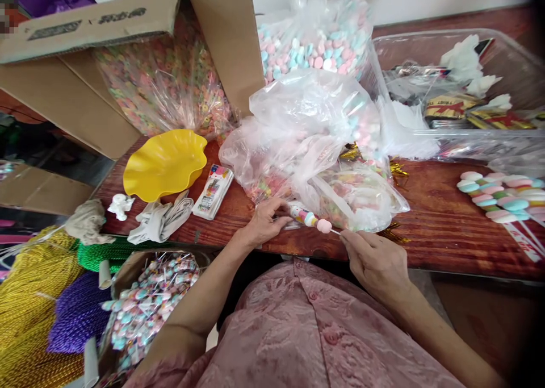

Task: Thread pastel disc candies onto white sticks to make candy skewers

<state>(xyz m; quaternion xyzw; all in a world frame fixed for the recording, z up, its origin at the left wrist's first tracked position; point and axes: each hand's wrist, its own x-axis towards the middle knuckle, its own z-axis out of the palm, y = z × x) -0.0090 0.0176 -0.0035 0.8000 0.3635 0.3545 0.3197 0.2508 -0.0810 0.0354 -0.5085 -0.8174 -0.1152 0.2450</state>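
Note:
My right hand [378, 260] is closed, pinching the white stick of a marshmallow skewer [324, 226] near the table's front edge. Pink, white, yellow and blue pieces are threaded along it. At the skewer's far end, my left hand [266, 220] is closed on a small printed plastic wrapper [298, 211], which covers the tip of the skewer. Just behind both hands lie plastic bags [298, 155] of colourful candy. A stack of printed wrappers [213, 192] rests to the left of my left hand.
A yellow wavy dish [166, 163] and a bundled grey cloth [162, 220] sit left. Several marshmallow skewers [502, 197] lie right, before a clear tub [468, 132]. A cardboard box [230, 36] holds bagged candy. Below left, another box of wrapped skewers [145, 303] stands beside coloured cords [80, 314].

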